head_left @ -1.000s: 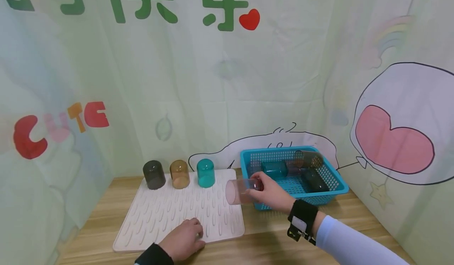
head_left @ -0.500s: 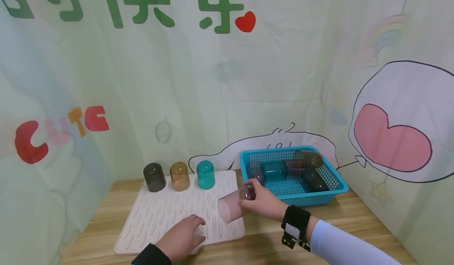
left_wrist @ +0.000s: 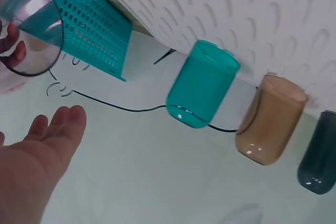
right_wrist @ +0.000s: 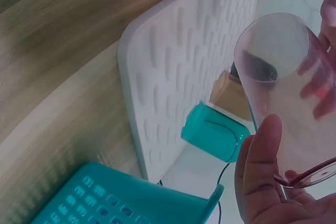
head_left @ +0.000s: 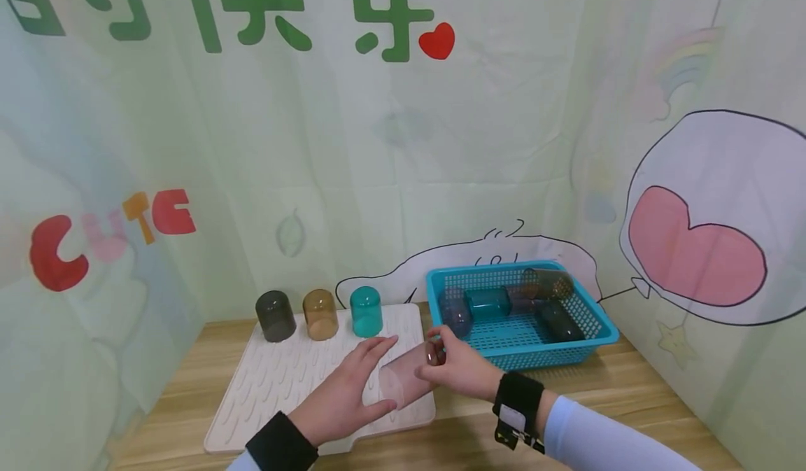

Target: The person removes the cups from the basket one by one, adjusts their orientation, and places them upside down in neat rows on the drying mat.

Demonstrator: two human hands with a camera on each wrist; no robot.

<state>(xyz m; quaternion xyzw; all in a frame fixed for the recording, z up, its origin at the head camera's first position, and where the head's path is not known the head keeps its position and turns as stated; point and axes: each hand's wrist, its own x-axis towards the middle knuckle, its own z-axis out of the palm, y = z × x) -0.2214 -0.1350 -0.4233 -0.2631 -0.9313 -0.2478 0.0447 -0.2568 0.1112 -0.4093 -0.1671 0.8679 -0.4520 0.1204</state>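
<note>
A clear pinkish tumbler (head_left: 406, 378) lies tilted in the air over the right part of the white ridged mat (head_left: 271, 401). My right hand (head_left: 464, 366) pinches it near its thick base, its mouth pointing left and down. Beside that mouth, my left hand (head_left: 346, 390) has its fingers extended and its thumb spread away; in the left wrist view the fingers (left_wrist: 68, 121) stay apart from the rim. Along the mat's far edge, a dark grey tumbler (head_left: 275, 315), an amber tumbler (head_left: 320, 315) and a teal tumbler (head_left: 366, 312) stand upside down in a row.
A blue mesh basket (head_left: 535, 353) sits right of the mat, with several tumblers lying in it, including a teal one (head_left: 488, 303) and a dark one (head_left: 558, 320). Wooden tabletop (head_left: 466, 422) surrounds both. A printed curtain (head_left: 491, 142) hangs close behind and at the sides.
My right hand has brought the pinkish tumbler left and down from beside the basket, tilting its mouth lower. My left hand has lifted off the mat and moved up and right to the tumbler's mouth.
</note>
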